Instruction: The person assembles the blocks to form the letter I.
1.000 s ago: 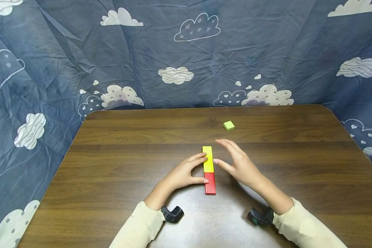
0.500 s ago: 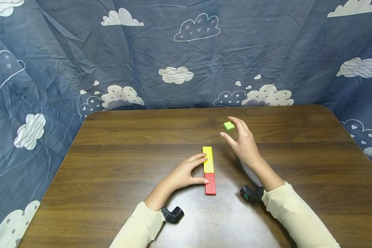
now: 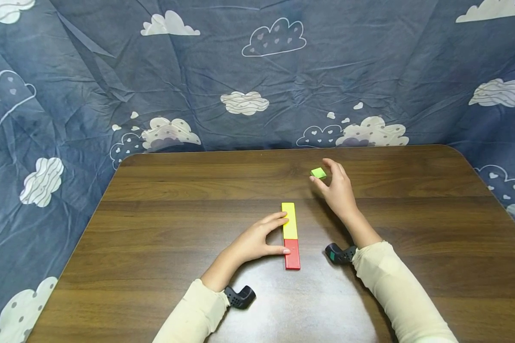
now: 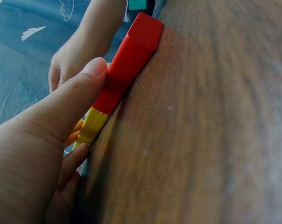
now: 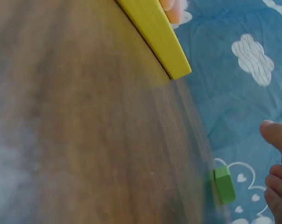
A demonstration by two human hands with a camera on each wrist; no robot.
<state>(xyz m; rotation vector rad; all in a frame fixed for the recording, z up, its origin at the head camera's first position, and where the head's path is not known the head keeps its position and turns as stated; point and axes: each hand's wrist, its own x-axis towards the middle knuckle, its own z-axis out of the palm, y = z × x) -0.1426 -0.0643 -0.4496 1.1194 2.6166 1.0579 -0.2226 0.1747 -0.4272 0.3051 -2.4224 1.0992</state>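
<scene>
A yellow block [image 3: 289, 224] and a red block [image 3: 292, 255] lie end to end on the table, their short ends meeting. My left hand [image 3: 253, 240] rests on the pair, thumb on the red block and fingertips on the yellow one. In the left wrist view, the thumb presses against the red block [image 4: 129, 65]. Farther back, my right hand [image 3: 338, 188] is beside a small green block [image 3: 318, 173], thumb and fingers spread around it. The right wrist view shows a gap between the right thumb [image 5: 274, 133] and the green block [image 5: 224, 184].
The brown wooden table [image 3: 176, 190] carries the blocks. Behind it hangs a blue cloth [image 3: 214, 62] printed with white clouds. A black wrist camera [image 3: 240, 297] sits on the left wrist and another black camera [image 3: 339, 254] on the right.
My right hand has moved forward from beside the yellow block to the green block at the back. The left hand and the yellow and red blocks have stayed in place.
</scene>
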